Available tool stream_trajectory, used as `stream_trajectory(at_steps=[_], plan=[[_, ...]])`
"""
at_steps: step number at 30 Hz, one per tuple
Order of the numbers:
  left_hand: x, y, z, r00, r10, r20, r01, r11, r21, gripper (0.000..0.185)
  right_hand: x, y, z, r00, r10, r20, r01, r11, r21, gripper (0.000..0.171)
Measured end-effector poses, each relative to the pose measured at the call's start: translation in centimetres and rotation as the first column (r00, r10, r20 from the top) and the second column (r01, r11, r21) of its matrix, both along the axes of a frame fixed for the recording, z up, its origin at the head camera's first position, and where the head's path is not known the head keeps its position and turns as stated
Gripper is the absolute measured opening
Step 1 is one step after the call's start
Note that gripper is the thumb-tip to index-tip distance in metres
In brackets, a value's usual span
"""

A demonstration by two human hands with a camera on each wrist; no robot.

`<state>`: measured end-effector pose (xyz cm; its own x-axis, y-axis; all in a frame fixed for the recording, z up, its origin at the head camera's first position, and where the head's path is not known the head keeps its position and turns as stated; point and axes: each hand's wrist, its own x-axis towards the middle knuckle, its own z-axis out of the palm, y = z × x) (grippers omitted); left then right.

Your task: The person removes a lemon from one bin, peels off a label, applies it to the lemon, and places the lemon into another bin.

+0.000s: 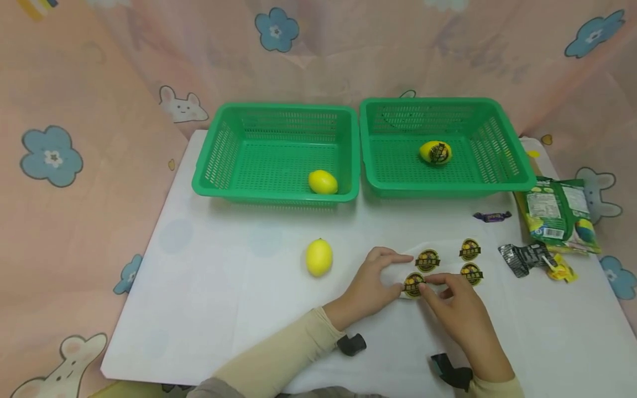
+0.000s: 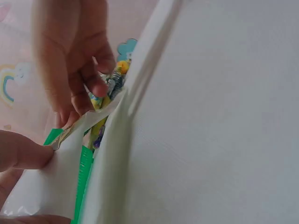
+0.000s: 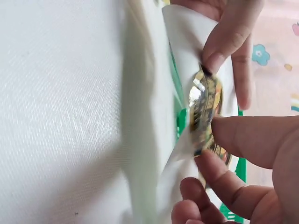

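Two green baskets stand side by side at the back of the white tabletop (image 1: 209,287). The left basket (image 1: 219,160) holds one plain lemon (image 1: 323,182); the right basket (image 1: 502,149) holds one lemon bearing a sticker (image 1: 435,152). A third lemon (image 1: 319,257) lies loose on the tabletop in front, its long axis running front to back, tip pointing at the baskets.

Just right of it, the left hand (image 1: 370,284) presses a white backing sheet (image 1: 393,275) flat with straight fingers. Four round gold-and-black stickers sit on the sheet in two rows. The right hand (image 1: 460,309) pinches the near-left sticker (image 1: 413,284) between thumb and fingers (image 3: 233,140), its edge lifted off the sheet.

Farther right lie one purple candy (image 1: 492,216), one black wrapper (image 1: 522,257), and one green snack bag (image 1: 557,213).
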<state>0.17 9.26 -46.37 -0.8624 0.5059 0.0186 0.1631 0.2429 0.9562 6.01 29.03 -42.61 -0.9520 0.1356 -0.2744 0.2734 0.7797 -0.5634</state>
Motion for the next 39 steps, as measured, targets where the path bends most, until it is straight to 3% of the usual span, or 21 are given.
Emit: stream_trajectory(at_steps=[3,7,8,10,11,12,14,15,16,17,19,21,24,27,29,31,33,34,36,39], plan=[[0.0,-0.2,0.1,0.999,0.021,0.036,-0.022,0.999,0.03,0.055,-0.1,0.1,-0.1,0.999,-0.029,0.024,0.03,0.998,-0.047,0.045],[-0.1,-0.4,0.1,0.999,0.029,0.032,-0.03,0.999,0.021,0.055,-0.2,0.3,-0.3,0.997,-0.065,0.05,0.07,0.991,-0.116,0.046],[-0.1,-0.6,0.2,1.0,0.026,0.006,-0.026,1.0,0.014,0.055,-0.2,0.3,-0.3,0.996,-0.074,0.05,0.08,0.989,-0.127,0.046],[-0.2,-1.1,0.3,0.993,0.03,-0.115,-0.034,0.999,-0.031,0.056,-0.2,0.3,-0.2,0.995,-0.096,0.042,0.101,0.986,-0.135,0.047],[-0.3,-1.5,0.5,0.979,0.032,-0.201,-0.045,0.997,-0.061,0.056,-0.2,0.3,-0.2,0.994,-0.106,0.032,0.109,0.985,-0.132,0.047],[-0.4,-2.0,0.7,0.953,0.042,-0.3,-0.075,0.992,-0.1,0.055,-0.1,0.4,-0.2,0.993,-0.118,0.025,0.12,0.984,-0.13,0.047],[-0.6,-3.5,1.4,0.88,0.078,-0.468,-0.186,0.964,-0.19,0.053,0.0,0.5,-0.1,0.99,-0.142,0.021,0.144,0.981,-0.129,0.047],[-0.7,-4.3,1.7,0.852,0.101,-0.513,-0.25,0.94,-0.23,0.051,0.0,0.5,-0.1,0.988,-0.152,0.02,0.153,0.98,-0.126,0.047],[-0.7,-5.3,2.1,0.847,0.119,-0.518,-0.293,0.918,-0.268,0.05,0.0,0.5,-0.1,0.987,-0.158,0.019,0.159,0.979,-0.126,0.047],[-0.7,-6.2,2.4,0.857,0.135,-0.497,-0.322,0.893,-0.314,0.051,0.0,0.6,-0.1,0.986,-0.164,0.022,0.166,0.978,-0.13,0.047],[-0.6,-8.1,2.9,0.907,0.174,-0.383,-0.334,0.851,-0.405,0.057,-0.1,0.5,-0.1,0.985,-0.167,0.03,0.17,0.975,-0.142,0.049],[-0.6,-9.7,2.9,0.949,0.21,-0.236,-0.3,0.833,-0.464,0.064,-0.2,0.3,0.1,0.985,-0.17,0.033,0.173,0.972,-0.158,0.049],[-0.8,-11.4,2.5,0.963,0.248,-0.1,-0.265,0.83,-0.49,0.067,-0.9,-0.7,0.6,0.986,-0.159,0.046,0.165,0.962,-0.218,0.049],[-1.4,-12.2,2.0,0.958,0.278,-0.068,-0.278,0.85,-0.447,0.067,-2.3,-2.7,1.6,0.991,-0.108,0.072,0.127,0.929,-0.347,0.045],[-2.0,-12.4,1.8,0.955,0.291,-0.055,-0.291,0.883,-0.37,0.067,-3.5,-4.3,2.5,0.994,-0.053,0.091,0.089,0.881,-0.465,0.042],[-2.6,-12.5,1.7,0.956,0.291,-0.017,-0.286,0.925,-0.249,0.069,-4.7,-5.9,3.3,0.995,0.004,0.096,0.052,0.813,-0.58,0.037],[-3.2,-12.4,1.8,0.964,0.262,0.043,-0.256,0.961,-0.102,0.074,-5.6,-7.2,4.0,0.995,0.064,0.082,0.007,0.749,-0.663,0.032],[-3.4,-12.3,1.9,0.968,0.236,0.088,-0.235,0.972,-0.015,0.077,-6.0,-7.7,4.4,0.993,0.091,0.071,-0.018,0.731,-0.682,0.03],[-3.6,-12.3,2.2,0.975,0.159,0.155,-0.181,0.973,0.14,0.081,-6.7,-8.4,4.9,0.989,0.142,0.05,-0.066,0.707,-0.704,0.028],[-3.5,-12.3,2.6,0.979,0.028,0.201,-0.095,0.938,0.334,0.081,-7.2,-9.0,5.5,0.982,0.187,0.025,-0.117,0.708,-0.697,0.026]])
